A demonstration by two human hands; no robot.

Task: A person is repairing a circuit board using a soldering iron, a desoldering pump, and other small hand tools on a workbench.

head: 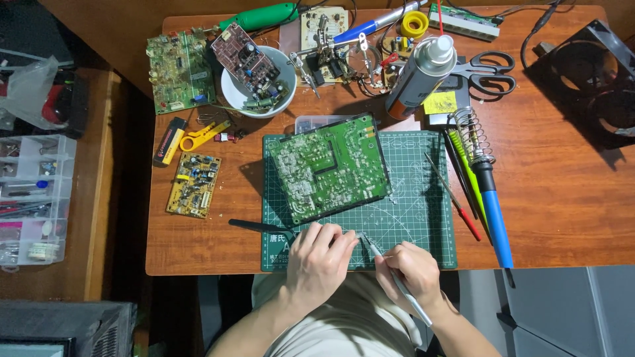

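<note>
Head view: right hand (411,270) pinches tweezers (394,276); left hand (320,258) (fingers curled) rests on green cutting mat (423,218).

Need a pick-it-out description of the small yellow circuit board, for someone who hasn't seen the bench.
Start at the green cutting mat on the wooden table, then look just past its left edge. The small yellow circuit board lies flat there, below the yellow wire stripper. It is the only bare yellow board lying alone; the big board on the mat is green and larger.
</note>
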